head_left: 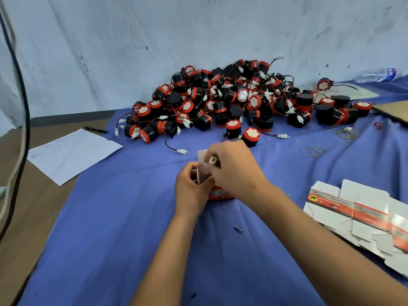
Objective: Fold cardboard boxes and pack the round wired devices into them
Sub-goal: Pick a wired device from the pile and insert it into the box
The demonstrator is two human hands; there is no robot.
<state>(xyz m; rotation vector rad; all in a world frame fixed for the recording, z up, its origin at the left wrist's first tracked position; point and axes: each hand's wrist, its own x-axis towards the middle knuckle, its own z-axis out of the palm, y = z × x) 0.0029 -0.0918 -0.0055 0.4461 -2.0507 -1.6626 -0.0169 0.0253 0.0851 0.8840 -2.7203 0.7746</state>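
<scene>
A small red and white cardboard box (220,193) stands on the blue cloth (123,217) at the centre, its white top flap (202,166) raised. My left hand (191,191) grips the box's left side. My right hand (231,171) is over the open top and pinches a white plug connector (213,160) at the box's mouth; the device itself is hidden. A large heap of black and red round wired devices (231,100) lies beyond, against the wall. Flat unfolded boxes (362,217) are stacked at the right.
A white paper sheet (72,153) and a black pen (95,129) lie at the left. Rubber bands (313,151) lie right of the hands, a plastic bottle (377,75) at the far right. Cables (19,120) hang along the left edge. Brown cardboard (393,109) sits at right.
</scene>
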